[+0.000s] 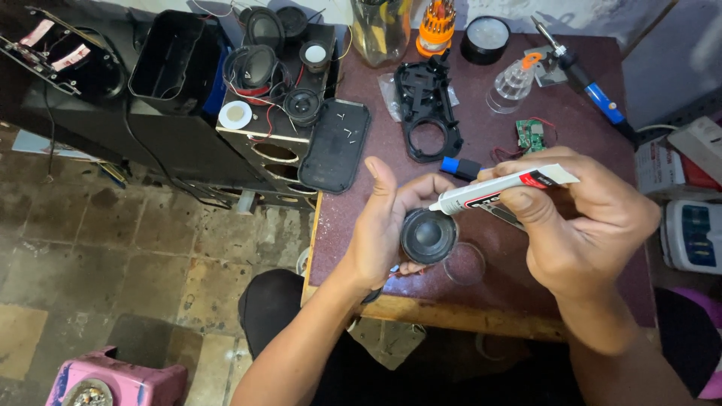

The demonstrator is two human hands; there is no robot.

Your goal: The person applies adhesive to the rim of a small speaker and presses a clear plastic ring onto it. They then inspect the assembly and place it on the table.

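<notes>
My left hand point(380, 225) cups a small round black speaker driver point(428, 235) above the front of the dark red table point(481, 128). My right hand point(583, 222) grips a white glue tube point(500, 189) with red and black markings. The tube's nozzle tip touches the upper right rim of the driver. Both forearms come in from the bottom of the view.
On the table lie a black plastic frame point(427, 113), a small green circuit board point(531, 134), a soldering iron point(583, 79), a clear plastic dome point(513, 84) and an orange screwdriver bit set point(437, 26). A speaker cabinet with loose drivers point(274, 90) stands left; a pink stool point(113, 380) below.
</notes>
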